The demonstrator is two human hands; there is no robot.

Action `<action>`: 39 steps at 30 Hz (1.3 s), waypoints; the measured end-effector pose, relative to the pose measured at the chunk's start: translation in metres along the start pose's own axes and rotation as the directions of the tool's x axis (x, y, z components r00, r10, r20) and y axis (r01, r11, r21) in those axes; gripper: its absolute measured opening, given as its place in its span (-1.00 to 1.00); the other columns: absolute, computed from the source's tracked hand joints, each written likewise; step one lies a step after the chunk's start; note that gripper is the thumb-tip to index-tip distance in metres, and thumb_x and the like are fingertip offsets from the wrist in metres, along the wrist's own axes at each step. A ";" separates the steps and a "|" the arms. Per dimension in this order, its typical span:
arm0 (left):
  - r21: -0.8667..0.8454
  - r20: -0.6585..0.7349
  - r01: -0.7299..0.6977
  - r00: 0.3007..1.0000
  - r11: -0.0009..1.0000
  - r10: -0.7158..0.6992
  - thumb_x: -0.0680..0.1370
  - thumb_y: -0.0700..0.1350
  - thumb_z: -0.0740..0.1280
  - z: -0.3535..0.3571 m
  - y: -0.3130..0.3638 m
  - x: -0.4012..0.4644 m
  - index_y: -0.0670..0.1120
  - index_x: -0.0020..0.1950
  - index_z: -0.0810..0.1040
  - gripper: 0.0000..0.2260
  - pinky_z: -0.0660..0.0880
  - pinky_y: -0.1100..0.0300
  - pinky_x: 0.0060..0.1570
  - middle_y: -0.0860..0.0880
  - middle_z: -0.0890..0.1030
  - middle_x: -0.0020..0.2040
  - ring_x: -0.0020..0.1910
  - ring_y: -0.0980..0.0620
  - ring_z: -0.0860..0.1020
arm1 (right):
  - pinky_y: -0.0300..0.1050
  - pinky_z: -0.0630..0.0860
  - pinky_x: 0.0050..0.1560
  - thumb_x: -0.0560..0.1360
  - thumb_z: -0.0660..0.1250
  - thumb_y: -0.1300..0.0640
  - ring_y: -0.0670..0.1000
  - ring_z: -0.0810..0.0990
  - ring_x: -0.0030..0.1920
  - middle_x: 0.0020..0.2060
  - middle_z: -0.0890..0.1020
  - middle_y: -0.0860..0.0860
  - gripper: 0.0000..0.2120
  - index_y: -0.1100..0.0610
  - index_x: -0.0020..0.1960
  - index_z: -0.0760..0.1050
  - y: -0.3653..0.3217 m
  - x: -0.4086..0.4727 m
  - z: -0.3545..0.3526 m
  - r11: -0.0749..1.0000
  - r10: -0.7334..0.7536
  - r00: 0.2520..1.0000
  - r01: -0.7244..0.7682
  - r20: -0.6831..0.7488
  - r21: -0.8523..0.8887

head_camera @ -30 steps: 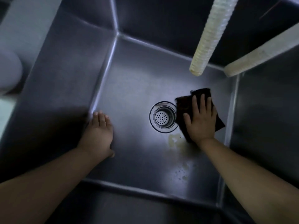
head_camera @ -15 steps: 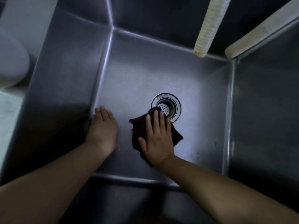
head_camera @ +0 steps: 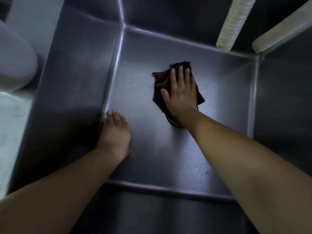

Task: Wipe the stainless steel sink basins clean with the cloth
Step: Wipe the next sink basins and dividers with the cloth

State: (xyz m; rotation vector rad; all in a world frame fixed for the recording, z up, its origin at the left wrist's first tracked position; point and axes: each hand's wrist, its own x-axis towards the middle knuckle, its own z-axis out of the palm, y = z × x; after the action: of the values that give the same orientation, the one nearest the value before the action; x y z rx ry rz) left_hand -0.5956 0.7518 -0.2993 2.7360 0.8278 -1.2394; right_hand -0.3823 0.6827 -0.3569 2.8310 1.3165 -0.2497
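Steel sink basin [head_camera: 143,162]: right hand [head_camera: 181,97] fingers [head_camera: 180,73] splayed flat on cloth [head_camera: 163,80].

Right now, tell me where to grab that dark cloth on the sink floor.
Take the cloth by its far left corner, which juts out bare beyond the right hand pressing it flat. Come from above and the left: the basin floor lies open there, and a raised corner looks easier to pinch.

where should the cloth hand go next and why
Probably sweep the right hand and cloth back toward the near right corner of the basin floor: pale spots show there, and the cloth sits past the middle, toward the far wall.
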 end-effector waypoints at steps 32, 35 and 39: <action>-0.008 0.030 0.022 0.999 1.000 -0.022 0.31 0.29 0.43 -0.010 0.002 -0.004 -0.38 0.49 -0.14 0.14 -0.03 -0.05 0.48 -0.40 -0.04 0.49 0.49 -0.35 -0.02 | -0.12 0.42 -0.32 0.49 0.13 -0.03 0.16 0.53 -0.40 -0.38 0.58 0.13 -0.63 0.22 -0.27 0.51 0.005 -0.081 0.015 0.987 -0.062 0.988 0.083 -0.144 0.140; -0.008 0.050 0.028 0.998 1.000 -0.028 0.33 0.30 0.40 -0.011 0.002 -0.005 -0.37 0.49 -0.17 0.13 -0.06 -0.05 0.48 -0.41 -0.09 0.49 0.50 -0.35 -0.07 | -0.08 0.34 -0.22 0.48 0.15 -0.02 0.15 0.53 -0.40 -0.41 0.57 0.11 -0.65 0.20 -0.29 0.49 0.029 -0.075 0.013 0.956 -0.260 0.952 0.278 -0.161 0.099; -0.012 0.073 0.049 0.996 0.999 -0.048 0.34 0.28 0.40 -0.013 0.005 -0.006 -0.37 0.49 -0.19 0.13 -0.08 -0.05 0.47 -0.41 -0.12 0.49 0.50 -0.34 -0.09 | -0.06 0.31 0.16 0.51 0.14 -0.03 0.14 0.56 -0.35 -0.41 0.58 0.11 -0.63 0.20 -0.28 0.51 0.050 -0.065 0.009 0.875 -0.480 0.872 0.483 -0.100 0.011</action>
State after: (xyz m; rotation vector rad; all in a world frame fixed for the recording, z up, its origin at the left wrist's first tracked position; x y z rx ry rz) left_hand -0.5877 0.7480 -0.2870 2.6580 0.8964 -1.3276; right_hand -0.3871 0.6007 -0.3586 2.5126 2.0475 -0.1401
